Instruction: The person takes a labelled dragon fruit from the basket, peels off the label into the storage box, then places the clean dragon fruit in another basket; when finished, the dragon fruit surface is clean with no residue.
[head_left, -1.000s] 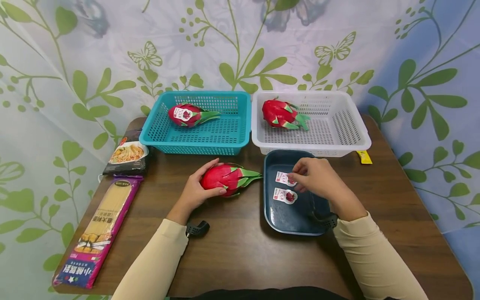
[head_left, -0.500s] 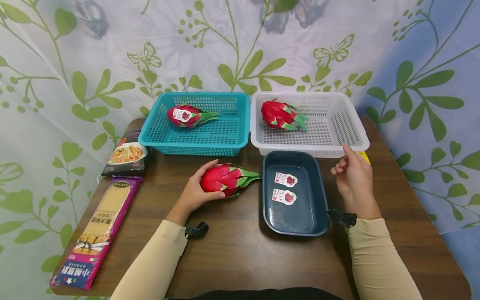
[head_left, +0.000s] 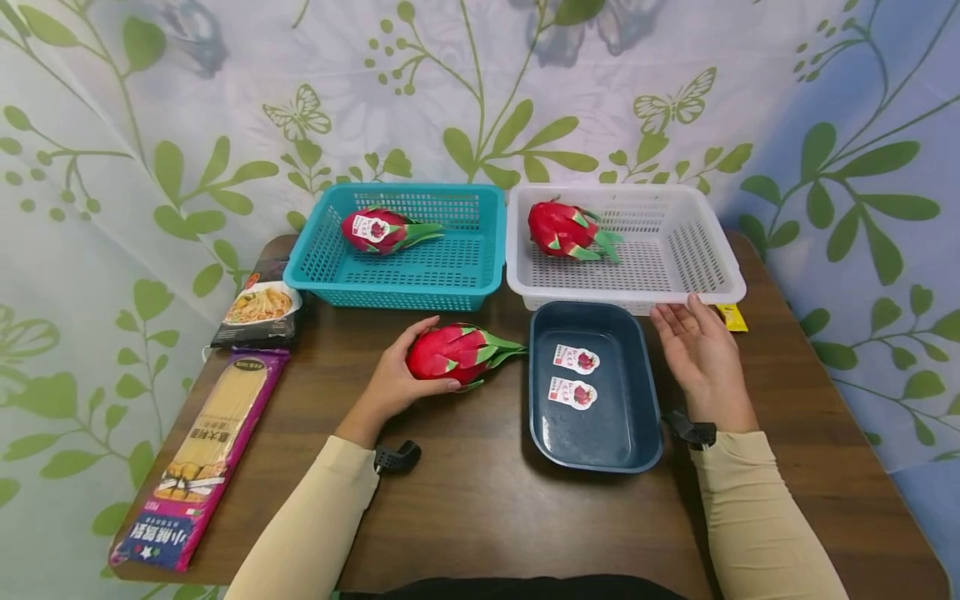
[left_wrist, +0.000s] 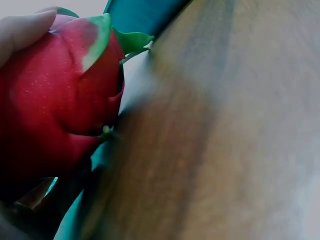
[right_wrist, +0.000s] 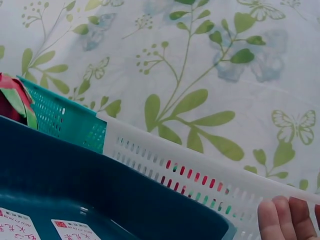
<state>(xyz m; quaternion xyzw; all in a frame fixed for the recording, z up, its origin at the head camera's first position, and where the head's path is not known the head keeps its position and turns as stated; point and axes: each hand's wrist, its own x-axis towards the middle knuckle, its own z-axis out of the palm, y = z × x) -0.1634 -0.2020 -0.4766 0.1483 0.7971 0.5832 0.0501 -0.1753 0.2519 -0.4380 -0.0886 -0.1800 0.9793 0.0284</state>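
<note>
My left hand (head_left: 397,379) grips a red dragon fruit (head_left: 444,357) with green leaf tips, fingers behind it and thumb in front. In the left wrist view the thumb lies over the fruit (left_wrist: 55,100). My right hand (head_left: 701,358) is palm up beside a dark blue tray (head_left: 600,433), fingertips right at the front wall of a white basket (head_left: 581,298). In the right wrist view those fingers (right_wrist: 280,215) overlap the basket's wall (right_wrist: 150,150). Two white stickers with a dragon fruit picture, an upper sticker (head_left: 576,359) and a lower sticker (head_left: 572,392), lie in the tray.
A labelled dragon fruit (head_left: 382,231) lies in the teal basket (head_left: 397,297) and an unlabelled-looking one (head_left: 562,229) in the white basket. At left are a black noodle packet (head_left: 258,312) and a spaghetti pack (head_left: 198,458). A yellow sachet (head_left: 732,317) lies behind the right hand.
My right hand has moved from the stickers out to the right of the tray, then its fingers have uncurled toward the white basket. The left hand keeps its grip on the dragon fruit.
</note>
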